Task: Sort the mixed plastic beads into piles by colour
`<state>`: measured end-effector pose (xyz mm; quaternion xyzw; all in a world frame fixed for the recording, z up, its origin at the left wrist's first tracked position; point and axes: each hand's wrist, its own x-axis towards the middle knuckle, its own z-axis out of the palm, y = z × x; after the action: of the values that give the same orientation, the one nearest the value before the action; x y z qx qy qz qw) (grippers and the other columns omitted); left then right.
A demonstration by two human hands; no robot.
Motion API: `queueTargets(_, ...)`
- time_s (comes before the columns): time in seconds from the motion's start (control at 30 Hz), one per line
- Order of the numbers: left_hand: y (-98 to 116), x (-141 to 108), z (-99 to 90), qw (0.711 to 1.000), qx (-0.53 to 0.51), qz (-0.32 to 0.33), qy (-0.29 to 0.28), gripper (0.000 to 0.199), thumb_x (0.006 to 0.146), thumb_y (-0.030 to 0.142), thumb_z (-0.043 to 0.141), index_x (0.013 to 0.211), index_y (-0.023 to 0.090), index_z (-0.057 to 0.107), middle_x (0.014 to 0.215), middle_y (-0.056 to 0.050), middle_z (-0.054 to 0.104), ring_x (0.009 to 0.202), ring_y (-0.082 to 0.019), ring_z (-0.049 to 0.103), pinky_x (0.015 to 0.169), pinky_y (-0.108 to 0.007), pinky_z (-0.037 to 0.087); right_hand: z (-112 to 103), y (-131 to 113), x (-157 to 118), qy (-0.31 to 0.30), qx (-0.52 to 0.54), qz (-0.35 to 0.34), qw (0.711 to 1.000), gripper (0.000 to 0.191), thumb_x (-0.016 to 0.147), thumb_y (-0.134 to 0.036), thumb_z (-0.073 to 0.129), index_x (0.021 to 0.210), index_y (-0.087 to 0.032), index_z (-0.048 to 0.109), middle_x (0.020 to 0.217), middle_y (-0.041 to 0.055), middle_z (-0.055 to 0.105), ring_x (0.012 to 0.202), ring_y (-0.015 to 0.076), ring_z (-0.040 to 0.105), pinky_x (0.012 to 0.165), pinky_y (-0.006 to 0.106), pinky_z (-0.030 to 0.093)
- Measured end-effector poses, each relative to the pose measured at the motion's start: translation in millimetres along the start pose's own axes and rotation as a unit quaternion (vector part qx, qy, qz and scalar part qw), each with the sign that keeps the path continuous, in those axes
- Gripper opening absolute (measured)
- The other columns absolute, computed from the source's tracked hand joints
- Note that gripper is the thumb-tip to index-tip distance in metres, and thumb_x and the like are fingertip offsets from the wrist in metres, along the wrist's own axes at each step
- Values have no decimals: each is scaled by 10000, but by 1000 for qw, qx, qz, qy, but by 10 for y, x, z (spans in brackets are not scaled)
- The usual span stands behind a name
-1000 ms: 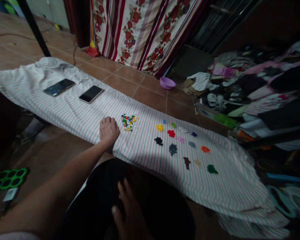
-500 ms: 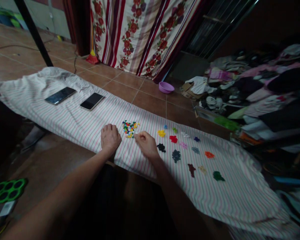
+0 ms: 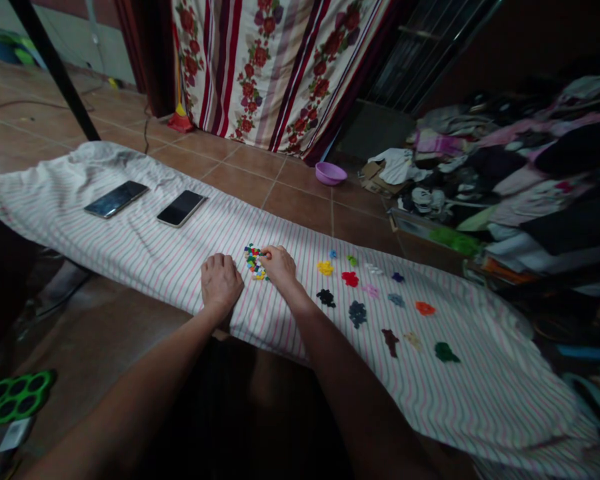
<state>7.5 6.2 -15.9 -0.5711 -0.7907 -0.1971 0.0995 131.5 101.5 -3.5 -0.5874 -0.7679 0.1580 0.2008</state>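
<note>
My right hand [image 3: 279, 265] is over the right side of a small mixed pile of multicoloured plastic pieces [image 3: 255, 265], thumb and fingertips pinched together. A reddish spot shows at the fingertips, too small to tell whether it is held. Left of the pile, my left hand [image 3: 223, 283] rests knuckles-up on the striped cloth [image 3: 190, 257], its fingers curled under and nothing visible in them. To the right lie separate heaps sorted by colour, among them yellow pieces [image 3: 325, 267], red pieces [image 3: 350, 279], black pieces [image 3: 326, 297], dark grey pieces [image 3: 358, 314] and green pieces [image 3: 446, 352].
Two phones, a larger one [image 3: 116, 199] and a smaller one [image 3: 181, 209], lie on the cloth at the left. A purple basin [image 3: 331, 173] stands on the tiled floor beyond. Heaped clothes [image 3: 510, 160] fill the right side; a floral curtain [image 3: 260, 73] hangs behind.
My right hand has moved up and slightly left, from the pile's lower right edge to over its right side. My left hand stays in place; the view has shifted slightly.
</note>
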Motion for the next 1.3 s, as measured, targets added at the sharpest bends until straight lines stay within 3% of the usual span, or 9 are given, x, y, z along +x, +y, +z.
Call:
queueTargets(0.2,-3,-1,22,1000,2,-2,0,195,813,230,407,885,161,575,910,-117,561,924,-272,475,793,-399,353,47,60,10,53,113,-25,992,102,790,-267,568,869,-228,619,849,6,633,826,159,600,766,276,459)
queueTargets(0.37,-7,-6,24,1000,-7,-1,-1,214,811,231,395,893,152,577,916,-132,562,927,-280,479,802,-413,353,80,146,-151,62,226,-17,972,142,783,-255,541,921,-236,566,861,-13,657,778,144,639,720,265,492)
queueTargets(0.83,-23,-44,-26,1000,-1,2,-4,296,820,300,362,918,135,588,963,-159,582,940,-292,495,784,-415,366,-298,714,-944,128,223,19,966,159,756,-217,485,894,-212,565,825,0,638,700,132,617,716,273,505)
queueTargets(1.03,5,-48,-75,1000,8,-3,-3,264,812,295,387,906,153,589,945,-147,593,936,-286,523,791,-431,389,-644,1194,-1282,198,237,80,948,264,779,-301,501,1018,-198,541,896,46,634,721,139,615,672,265,512)
queueTargets(1.17,17,-53,-86,1000,20,-6,-1,287,809,285,384,906,120,598,960,-178,596,948,-299,531,793,-433,399,-994,1723,-1579,297,208,146,921,351,755,-313,502,1082,-187,499,928,81,637,766,167,613,686,301,512)
queueTargets(1.3,6,-58,-108,1000,25,-13,-15,240,801,282,398,883,151,581,952,-128,598,947,-271,529,813,-405,423,-1391,2316,-1898,380,103,220,892,378,730,-318,471,1073,-163,514,939,101,642,806,189,603,765,340,492)
